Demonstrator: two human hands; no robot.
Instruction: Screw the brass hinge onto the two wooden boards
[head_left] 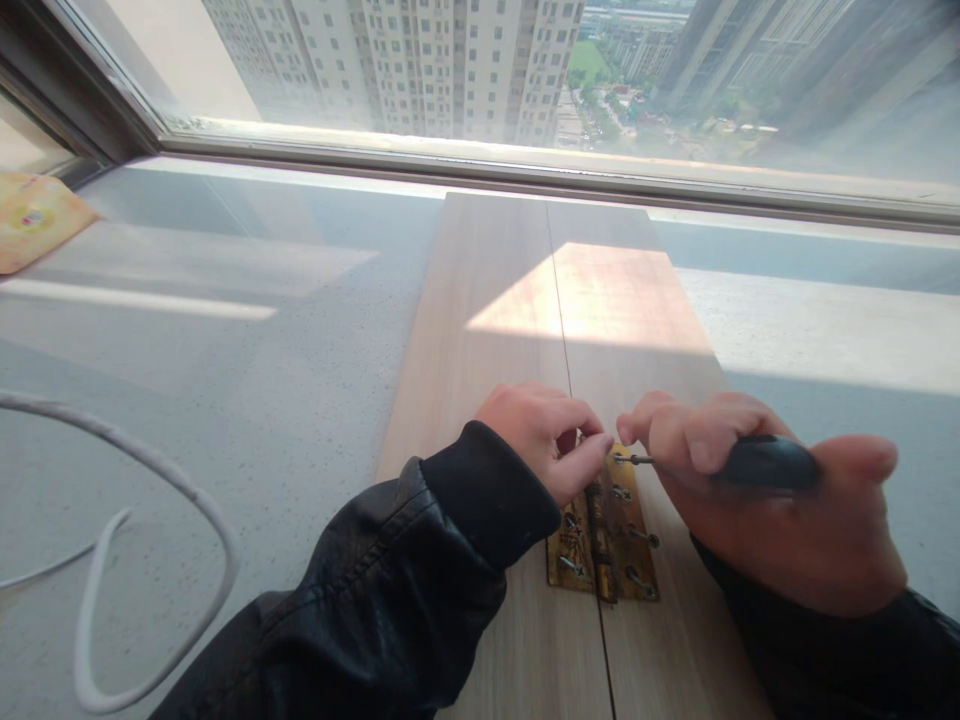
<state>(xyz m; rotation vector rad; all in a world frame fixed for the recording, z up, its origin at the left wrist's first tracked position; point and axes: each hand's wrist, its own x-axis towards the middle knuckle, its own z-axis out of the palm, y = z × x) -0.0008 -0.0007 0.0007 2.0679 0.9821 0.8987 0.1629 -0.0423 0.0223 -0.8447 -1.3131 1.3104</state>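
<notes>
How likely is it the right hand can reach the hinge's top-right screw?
Probably yes: the right hand holds a screwdriver whose tip appears to meet that screw, and the left hand beside it leaves it uncovered.

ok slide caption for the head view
Right hand holds a screwdriver at a brass-coloured hinge on boards, left hand alongside.

Pale speckled sill [322, 340], wooden boards [491, 275], white cable [189, 499], yellowish packet [45, 222]
</notes>
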